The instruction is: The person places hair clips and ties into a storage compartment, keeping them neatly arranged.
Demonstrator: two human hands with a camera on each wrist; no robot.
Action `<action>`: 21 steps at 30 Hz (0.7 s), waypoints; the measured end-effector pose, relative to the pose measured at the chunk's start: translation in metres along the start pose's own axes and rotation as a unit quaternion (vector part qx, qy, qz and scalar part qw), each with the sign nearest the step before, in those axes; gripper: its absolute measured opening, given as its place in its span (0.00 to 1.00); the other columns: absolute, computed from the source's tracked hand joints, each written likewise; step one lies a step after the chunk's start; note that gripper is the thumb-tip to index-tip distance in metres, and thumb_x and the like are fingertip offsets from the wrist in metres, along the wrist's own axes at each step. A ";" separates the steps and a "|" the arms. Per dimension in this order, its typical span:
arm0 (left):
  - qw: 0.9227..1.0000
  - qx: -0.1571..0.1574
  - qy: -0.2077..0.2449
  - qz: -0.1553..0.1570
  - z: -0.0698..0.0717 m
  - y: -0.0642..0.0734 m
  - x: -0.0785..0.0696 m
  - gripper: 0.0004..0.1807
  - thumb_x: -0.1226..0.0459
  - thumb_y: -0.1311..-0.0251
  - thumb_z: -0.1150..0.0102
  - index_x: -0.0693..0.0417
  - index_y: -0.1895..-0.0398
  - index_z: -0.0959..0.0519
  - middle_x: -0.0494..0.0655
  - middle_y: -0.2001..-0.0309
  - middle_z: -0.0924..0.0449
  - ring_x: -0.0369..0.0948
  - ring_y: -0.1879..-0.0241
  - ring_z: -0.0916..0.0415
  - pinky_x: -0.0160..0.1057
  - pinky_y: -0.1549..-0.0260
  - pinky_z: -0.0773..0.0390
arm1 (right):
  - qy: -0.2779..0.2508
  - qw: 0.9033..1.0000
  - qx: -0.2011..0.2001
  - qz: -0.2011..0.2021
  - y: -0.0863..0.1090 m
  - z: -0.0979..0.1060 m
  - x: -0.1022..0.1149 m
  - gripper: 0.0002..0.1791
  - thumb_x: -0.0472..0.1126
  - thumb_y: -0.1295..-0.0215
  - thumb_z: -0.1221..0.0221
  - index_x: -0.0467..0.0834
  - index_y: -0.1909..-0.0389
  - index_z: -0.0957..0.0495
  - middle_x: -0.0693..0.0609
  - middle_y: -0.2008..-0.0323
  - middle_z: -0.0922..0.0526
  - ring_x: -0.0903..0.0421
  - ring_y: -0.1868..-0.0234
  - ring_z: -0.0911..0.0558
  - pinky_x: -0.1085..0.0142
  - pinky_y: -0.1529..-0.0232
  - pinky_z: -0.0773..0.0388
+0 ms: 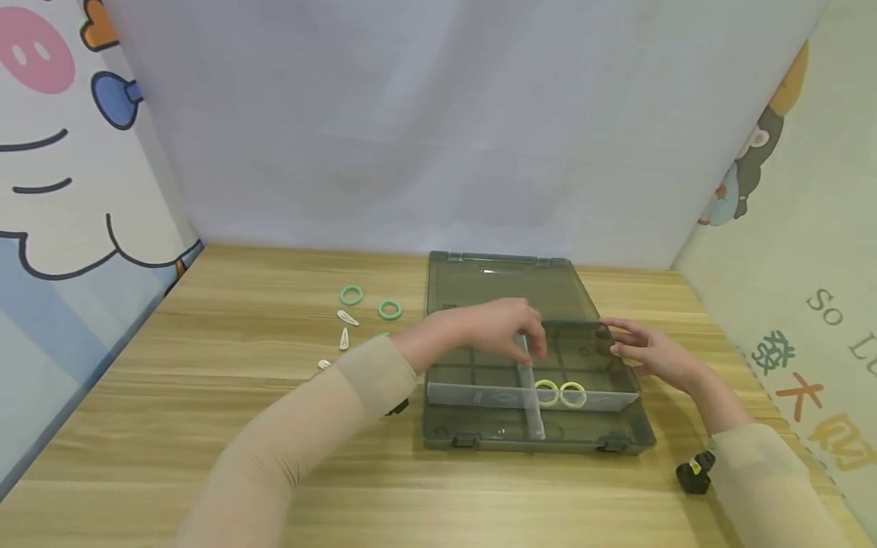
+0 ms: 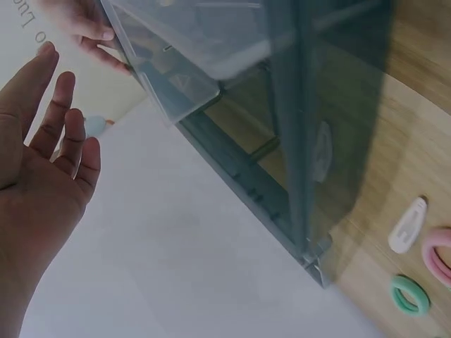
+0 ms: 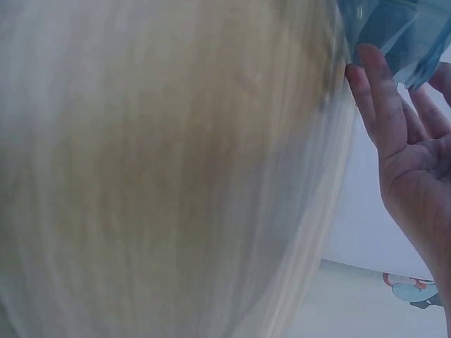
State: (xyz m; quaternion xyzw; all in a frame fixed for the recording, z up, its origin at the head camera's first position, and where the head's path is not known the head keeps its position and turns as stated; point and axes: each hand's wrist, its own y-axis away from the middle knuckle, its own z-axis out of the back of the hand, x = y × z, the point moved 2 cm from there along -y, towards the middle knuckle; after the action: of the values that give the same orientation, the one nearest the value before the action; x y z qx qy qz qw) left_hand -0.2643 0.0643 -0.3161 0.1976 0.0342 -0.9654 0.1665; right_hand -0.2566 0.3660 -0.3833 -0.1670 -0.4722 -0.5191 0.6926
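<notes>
A grey see-through plastic organizer box (image 1: 555, 448) lies on the wooden table with its lid (image 1: 507, 278) laid back. Clear dividers (image 1: 473, 395) split the inside. Two yellow hair ties (image 1: 572, 383) sit side by side in a right-hand compartment, against the long divider. Over the box hovers my left hand (image 1: 503, 327), fingers loosely bent. The left wrist view shows nothing in this hand (image 2: 42, 155). My right hand (image 1: 654, 356) touches the box's right wall with its fingertips; in the right wrist view its fingers (image 3: 384, 98) are fairly straight.
Left of the box lie green hair ties (image 1: 352, 287) and several white snap hair clips (image 1: 345, 339), partly covered by my left sleeve. A pink hair tie (image 2: 431, 260) shows in the left wrist view. A pale cloth (image 1: 411, 152) hangs behind the table.
</notes>
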 end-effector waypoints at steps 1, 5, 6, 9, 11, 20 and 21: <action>1.000 -0.001 -0.003 -0.003 0.001 0.004 0.000 0.09 0.59 0.43 0.35 0.46 0.60 0.17 0.39 0.59 0.20 0.36 0.56 0.26 0.31 0.51 0.33 | 0.001 1.000 0.000 0.000 0.000 0.000 0.000 0.36 0.49 0.28 0.50 0.44 0.26 0.54 0.29 0.30 0.55 0.31 0.33 0.44 0.38 0.47 0.32; 1.000 -0.004 -0.012 -0.010 0.004 0.019 0.002 0.09 0.58 0.43 0.36 0.45 0.59 0.17 0.39 0.59 0.21 0.35 0.57 0.27 0.34 0.50 0.35 | 0.001 1.000 -0.001 -0.001 0.000 0.000 0.001 0.36 0.49 0.28 0.50 0.44 0.26 0.54 0.30 0.29 0.54 0.31 0.33 0.44 0.38 0.47 0.32; 1.000 -0.006 -0.013 -0.010 0.005 0.023 0.002 0.09 0.58 0.43 0.35 0.45 0.59 0.17 0.39 0.59 0.21 0.35 0.56 0.28 0.35 0.49 0.36 | 0.002 1.000 -0.001 -0.001 0.000 0.000 0.001 0.36 0.49 0.28 0.50 0.44 0.26 0.54 0.30 0.29 0.54 0.30 0.33 0.44 0.38 0.47 0.31; 1.000 -0.017 -0.016 -0.009 0.008 0.035 0.005 0.09 0.58 0.44 0.35 0.47 0.60 0.17 0.38 0.59 0.21 0.37 0.55 0.28 0.36 0.48 0.36 | 0.003 1.000 -0.001 -0.002 0.000 0.000 -0.001 0.36 0.49 0.28 0.50 0.44 0.26 0.54 0.30 0.29 0.54 0.31 0.33 0.44 0.38 0.47 0.31; 0.999 -0.025 -0.019 -0.004 0.011 0.044 0.009 0.09 0.57 0.44 0.35 0.46 0.60 0.16 0.37 0.60 0.21 0.38 0.55 0.28 0.36 0.50 0.35 | 0.002 1.000 0.000 -0.002 -0.001 0.000 -0.001 0.36 0.49 0.28 0.50 0.44 0.26 0.54 0.30 0.29 0.54 0.31 0.33 0.44 0.38 0.47 0.31; 0.996 -0.084 -0.012 0.004 0.015 0.086 0.038 0.07 0.56 0.45 0.34 0.44 0.64 0.16 0.36 0.62 0.22 0.42 0.60 0.32 0.37 0.57 0.33 | 0.002 1.000 -0.003 0.000 -0.001 0.000 -0.001 0.36 0.49 0.29 0.50 0.45 0.26 0.54 0.31 0.29 0.54 0.31 0.33 0.45 0.37 0.47 0.32; 0.996 -0.087 -0.013 0.007 0.014 0.089 0.042 0.07 0.56 0.45 0.34 0.44 0.65 0.16 0.36 0.63 0.22 0.43 0.59 0.32 0.37 0.57 0.33 | 0.001 1.000 -0.003 0.001 -0.001 0.000 -0.001 0.36 0.49 0.29 0.50 0.44 0.26 0.54 0.31 0.29 0.54 0.31 0.33 0.45 0.37 0.47 0.32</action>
State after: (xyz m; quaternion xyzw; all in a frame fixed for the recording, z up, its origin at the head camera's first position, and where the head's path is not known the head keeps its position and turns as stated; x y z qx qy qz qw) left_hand -0.2761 -0.0346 -0.3195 0.1698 0.1149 -0.9602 0.1899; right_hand -0.2575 0.3666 -0.3846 -0.1686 -0.4698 -0.5202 0.6930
